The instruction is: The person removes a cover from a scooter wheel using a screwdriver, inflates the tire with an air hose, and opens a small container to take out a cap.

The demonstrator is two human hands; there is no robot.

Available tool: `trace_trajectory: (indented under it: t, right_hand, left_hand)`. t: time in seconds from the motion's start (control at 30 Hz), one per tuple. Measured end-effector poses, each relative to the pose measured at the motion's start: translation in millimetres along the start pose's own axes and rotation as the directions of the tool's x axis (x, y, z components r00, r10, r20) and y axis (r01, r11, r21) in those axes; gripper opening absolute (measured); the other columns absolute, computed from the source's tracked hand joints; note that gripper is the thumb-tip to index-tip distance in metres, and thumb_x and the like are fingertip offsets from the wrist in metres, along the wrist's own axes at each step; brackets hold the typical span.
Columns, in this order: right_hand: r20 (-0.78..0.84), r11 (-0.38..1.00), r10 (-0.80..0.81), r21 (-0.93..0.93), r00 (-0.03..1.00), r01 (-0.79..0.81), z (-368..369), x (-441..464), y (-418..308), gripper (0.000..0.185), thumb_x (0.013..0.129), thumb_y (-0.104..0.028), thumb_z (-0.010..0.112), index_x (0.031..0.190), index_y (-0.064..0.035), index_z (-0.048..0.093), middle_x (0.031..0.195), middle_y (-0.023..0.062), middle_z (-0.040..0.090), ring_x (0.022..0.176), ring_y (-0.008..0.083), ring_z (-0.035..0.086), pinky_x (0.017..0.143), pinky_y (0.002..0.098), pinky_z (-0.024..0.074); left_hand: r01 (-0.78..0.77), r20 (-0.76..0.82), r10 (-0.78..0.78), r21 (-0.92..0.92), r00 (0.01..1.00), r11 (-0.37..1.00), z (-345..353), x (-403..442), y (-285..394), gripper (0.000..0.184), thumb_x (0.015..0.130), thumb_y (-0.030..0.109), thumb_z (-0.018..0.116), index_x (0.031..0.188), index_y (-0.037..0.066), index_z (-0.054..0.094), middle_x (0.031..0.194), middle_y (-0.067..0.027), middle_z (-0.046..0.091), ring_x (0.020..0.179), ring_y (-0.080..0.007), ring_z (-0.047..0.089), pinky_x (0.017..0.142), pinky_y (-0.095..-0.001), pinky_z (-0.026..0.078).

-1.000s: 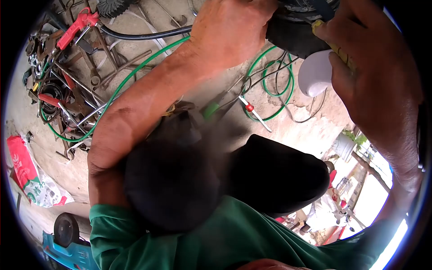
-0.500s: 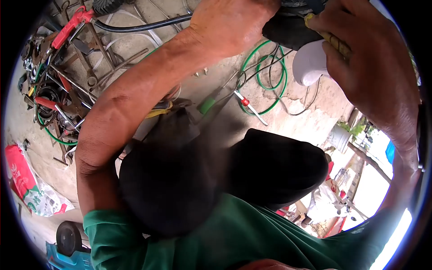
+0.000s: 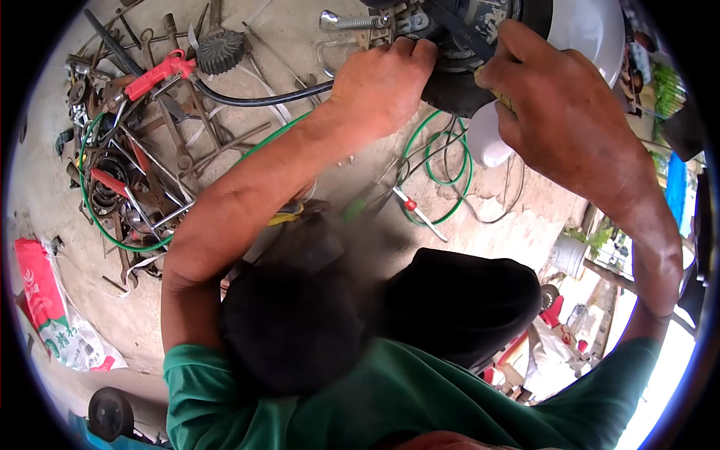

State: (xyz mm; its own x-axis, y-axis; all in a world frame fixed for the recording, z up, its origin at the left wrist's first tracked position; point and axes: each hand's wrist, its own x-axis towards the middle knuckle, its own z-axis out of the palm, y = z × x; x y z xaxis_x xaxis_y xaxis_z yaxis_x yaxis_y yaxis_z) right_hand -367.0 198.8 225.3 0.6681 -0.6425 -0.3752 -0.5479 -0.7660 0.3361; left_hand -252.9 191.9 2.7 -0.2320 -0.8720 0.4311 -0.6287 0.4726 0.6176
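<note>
My left hand (image 3: 386, 84) is closed, its fingers curled at the left side of a dark wheel (image 3: 454, 93) at the top of the view. What lies under the fingertips is hidden. My right hand (image 3: 574, 120) grips a tool with a yellow handle (image 3: 508, 102); most of the handle is covered by the fingers. A flat dark strip (image 3: 455, 31) runs across the wheel's hub toward that hand, and I cannot tell whether it belongs to the tool. Beside the wheel are a metal coil spring (image 3: 358, 23) and a white curved cover (image 3: 589, 34).
Wrenches and other metal tools lie heaped at left with a red-handled air gun (image 3: 159, 75) and its black hose (image 3: 259, 99). A green cable coil (image 3: 470, 154) and a red-and-white stick (image 3: 420, 213) rest on the concrete. A red plastic bag (image 3: 41, 281) lies lower left.
The view has tilted upward, so more of the wheel, spring and white cover shows. Both hands stay at the wheel; the right hand still grips the yellow-handled tool.
</note>
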Motion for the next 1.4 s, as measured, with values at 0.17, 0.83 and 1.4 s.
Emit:
trace_trajectory:
  t: [0.17, 0.83, 1.4]
  right_hand:
    - [-0.025, 0.998, 0.016, 0.055, 1.0, -0.014, 8.9, 1.4, 2.6, 0.028, 0.072, 0.004, 0.074, 0.1, 0.0022, 0.071, 0.103, 0.0144, 0.057, 0.084, 0.0361, 0.067, 0.077, 0.0473, 0.0538]
    - [-0.065, 0.998, -0.02, 0.062, 0.998, 0.024, 6.2, -0.2, 3.7, 0.022, 0.073, 0.003, 0.071, 0.094, 0.001, 0.073, 0.097, 0.0131, 0.056, 0.072, 0.0326, 0.065, 0.069, 0.0444, 0.0543]
    - [-0.027, 1.0, 0.003, 0.017, 1.0, -0.003, 4.2, -1.6, -3.9, 0.017, 0.076, 0.002, 0.068, 0.093, 0.0018, 0.071, 0.098, 0.0128, 0.057, 0.07, 0.0312, 0.067, 0.067, 0.0417, 0.0568]
  left_hand:
    - [-0.08, -0.032, 0.083, 0.089, 0.996, 0.993, -36.1, -24.5, -10.1, 0.034, 0.085, 0.016, 0.072, 0.117, 0.006, 0.065, 0.097, -0.012, 0.07, 0.093, -0.0331, 0.068, 0.082, -0.045, 0.054]
    - [0.217, 0.315, -0.509, 0.64, 0.801, 0.737, -216.7, -64.0, -218.7, 0.072, 0.068, 0.038, 0.084, 0.128, 0.004, 0.064, 0.129, -0.0183, 0.06, 0.119, -0.0398, 0.063, 0.098, -0.0509, 0.052]
    - [0.253, 0.313, -0.429, 0.473, 0.847, 0.844, -229.3, -83.4, -224.4, 0.056, 0.072, 0.029, 0.08, 0.116, -0.001, 0.061, 0.111, -0.0236, 0.063, 0.106, -0.0459, 0.063, 0.09, -0.0518, 0.05]
